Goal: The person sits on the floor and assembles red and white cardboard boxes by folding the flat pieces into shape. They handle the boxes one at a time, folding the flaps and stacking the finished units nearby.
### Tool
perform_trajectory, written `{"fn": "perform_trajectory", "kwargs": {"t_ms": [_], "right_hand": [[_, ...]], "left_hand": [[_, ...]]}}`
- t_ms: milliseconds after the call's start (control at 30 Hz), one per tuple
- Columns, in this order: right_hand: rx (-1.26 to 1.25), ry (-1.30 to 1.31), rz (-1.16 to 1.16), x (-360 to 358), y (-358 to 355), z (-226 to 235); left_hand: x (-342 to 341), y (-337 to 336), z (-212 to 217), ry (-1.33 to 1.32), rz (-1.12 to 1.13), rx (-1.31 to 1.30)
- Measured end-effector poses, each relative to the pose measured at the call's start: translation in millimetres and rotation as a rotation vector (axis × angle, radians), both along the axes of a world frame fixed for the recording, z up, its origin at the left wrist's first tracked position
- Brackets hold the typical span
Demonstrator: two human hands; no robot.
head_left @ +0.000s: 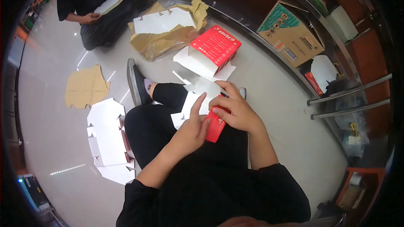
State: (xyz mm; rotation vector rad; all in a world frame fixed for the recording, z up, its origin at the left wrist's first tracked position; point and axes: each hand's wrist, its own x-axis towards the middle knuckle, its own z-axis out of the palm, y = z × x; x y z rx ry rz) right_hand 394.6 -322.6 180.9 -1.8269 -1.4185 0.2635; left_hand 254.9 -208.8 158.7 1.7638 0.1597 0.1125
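Note:
Over my lap I hold a partly folded carton (215,130), red on the outside and white on the inside. My right hand (237,108) wraps its fingers and thumb round the red side. From the left, my left hand (191,133) grips the carton's near edge with the thumb, its index finger stretched up along the white panel. White flaps stick out past my fingers on the far side. My hands hide part of the folds. Just beyond, a red box (216,46) with white flaps spread lies on the floor.
By my left knee lies a stack of flat white carton blanks (110,138); beyond it, torn brown paper (86,87). Brown wrapping (158,40) surrounds more blanks ahead. Another person (101,10) sits far left, holding a flat sheet. A cardboard box (290,35) and metal bars (351,92) are right.

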Motion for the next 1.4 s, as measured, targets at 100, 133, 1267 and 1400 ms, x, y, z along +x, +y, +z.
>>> {"fn": "perform_trajectory", "kwargs": {"t_ms": [100, 133, 1267, 1400], "right_hand": [[0.074, -0.054, -0.106, 9, -6, -6], [0.088, -0.036, -0.172, 14, -14, -12], [-0.182, -0.091, -0.085, 16, -1, 51], [0.375, 0.296, -0.157, 19, 3, 27]], "left_hand": [[-6, 15, 0, -0.11, -0.004, -0.045], [-5, 21, 5, -0.177, 0.035, -0.08], [-7, 32, 22, -0.342, -0.031, 0.84], [-6, 30, 24, -0.325, 0.125, 0.735]]}}
